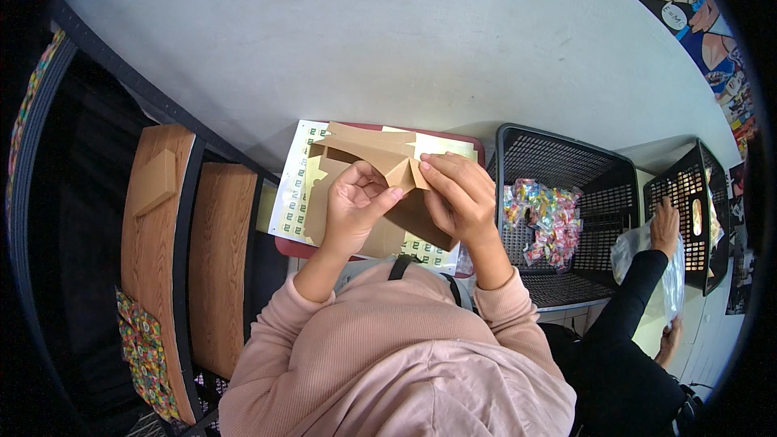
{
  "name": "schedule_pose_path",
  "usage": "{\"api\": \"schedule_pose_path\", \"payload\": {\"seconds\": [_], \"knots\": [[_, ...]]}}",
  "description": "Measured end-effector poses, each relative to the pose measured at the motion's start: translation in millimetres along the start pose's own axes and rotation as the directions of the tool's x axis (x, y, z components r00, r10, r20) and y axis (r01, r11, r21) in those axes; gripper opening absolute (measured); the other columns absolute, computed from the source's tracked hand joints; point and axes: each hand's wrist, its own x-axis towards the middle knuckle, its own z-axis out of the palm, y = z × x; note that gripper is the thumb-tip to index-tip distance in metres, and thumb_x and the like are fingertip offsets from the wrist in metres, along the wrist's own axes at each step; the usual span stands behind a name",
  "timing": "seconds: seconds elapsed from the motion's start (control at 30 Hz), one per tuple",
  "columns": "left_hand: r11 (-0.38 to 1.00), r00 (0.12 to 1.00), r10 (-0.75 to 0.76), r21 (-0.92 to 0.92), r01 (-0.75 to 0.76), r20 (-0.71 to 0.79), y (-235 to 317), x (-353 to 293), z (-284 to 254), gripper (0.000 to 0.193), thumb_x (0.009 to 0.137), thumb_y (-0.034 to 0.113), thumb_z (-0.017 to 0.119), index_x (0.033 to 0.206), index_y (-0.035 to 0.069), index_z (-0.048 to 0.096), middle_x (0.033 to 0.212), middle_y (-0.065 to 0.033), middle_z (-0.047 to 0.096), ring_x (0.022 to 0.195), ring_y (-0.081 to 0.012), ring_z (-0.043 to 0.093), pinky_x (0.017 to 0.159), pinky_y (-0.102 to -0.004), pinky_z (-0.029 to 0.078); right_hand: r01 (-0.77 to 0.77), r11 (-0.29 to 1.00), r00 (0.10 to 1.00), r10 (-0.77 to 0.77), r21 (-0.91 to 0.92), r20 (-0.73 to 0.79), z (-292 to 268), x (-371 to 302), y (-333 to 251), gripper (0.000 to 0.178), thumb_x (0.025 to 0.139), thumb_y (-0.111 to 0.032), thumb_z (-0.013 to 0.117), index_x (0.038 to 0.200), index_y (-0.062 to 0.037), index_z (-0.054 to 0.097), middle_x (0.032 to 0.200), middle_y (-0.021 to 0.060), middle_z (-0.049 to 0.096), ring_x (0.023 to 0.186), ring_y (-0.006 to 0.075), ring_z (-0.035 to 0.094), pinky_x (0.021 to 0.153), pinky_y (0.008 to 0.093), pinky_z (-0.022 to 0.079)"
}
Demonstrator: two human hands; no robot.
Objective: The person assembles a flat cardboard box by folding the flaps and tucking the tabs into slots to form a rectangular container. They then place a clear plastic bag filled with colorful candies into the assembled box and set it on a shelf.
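A partly folded brown cardboard box [421,217] is held up in front of my body. My left hand [356,201] pinches a folded flap at its near corner between thumb and fingers. On the other side of that flap, my right hand [461,190] grips the cardboard with thumb and fingertips closed. Beneath the box lie white and pale yellow sheets of printed labels [293,209], resting on a dark red board [477,147]. More brown cardboard shows under my hands, but I cannot tell whether it is a separate piece.
To the right stands a black plastic crate [603,160] with many small colourful packets [546,222] inside. Beyond it, a co-worker's hand [665,231] holds a clear plastic bag [635,249] beside another black crate [711,267]. Wood-topped shelves [222,243] at left carry a flat brown box [156,183].
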Motion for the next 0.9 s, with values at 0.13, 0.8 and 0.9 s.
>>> {"api": "schedule_pose_path", "payload": {"seconds": [0.13,0.8,0.9], "knots": [[0.953,0.964,0.242,0.213,-0.216,-0.108,-18.3,-4.6,0.5,0.021,0.070,-0.006,0.061,0.086,0.000,0.048,0.086,-0.0079,0.056,0.083,-0.0130,0.055,0.074,-0.0240,0.045,-0.068,0.997,0.997,0.069,0.034,-0.025,11.7,-8.4,-8.5,0.036,0.054,0.003,0.064,0.090,-0.0015,0.061,0.082,0.0109,0.060,0.069,0.0227,0.060,0.059,0.0284,0.049],[0.852,0.867,0.478,0.314,-0.419,-0.141,-15.1,9.3,-3.7,0.021,0.070,-0.004,0.063,0.083,0.001,0.047,0.080,-0.0070,0.057,0.074,-0.0111,0.056,0.068,-0.0223,0.046,-0.508,0.777,0.858,0.493,0.372,0.144,25.3,14.8,-26.5,0.010,0.073,0.001,0.055,0.082,0.0024,0.056,0.080,0.0128,0.055,0.069,0.0244,0.056,0.061,0.0285,0.044],[0.895,0.896,0.415,0.250,-0.370,-0.160,-10.4,10.8,0.0,0.019,0.071,-0.003,0.062,0.083,0.000,0.047,0.080,-0.0069,0.057,0.075,-0.0105,0.056,0.069,-0.0216,0.046,-0.485,0.807,0.874,0.463,0.338,0.149,24.0,17.6,-25.4,0.010,0.071,0.000,0.057,0.081,0.0017,0.056,0.081,0.0123,0.054,0.069,0.0241,0.056,0.060,0.0290,0.045]]}}
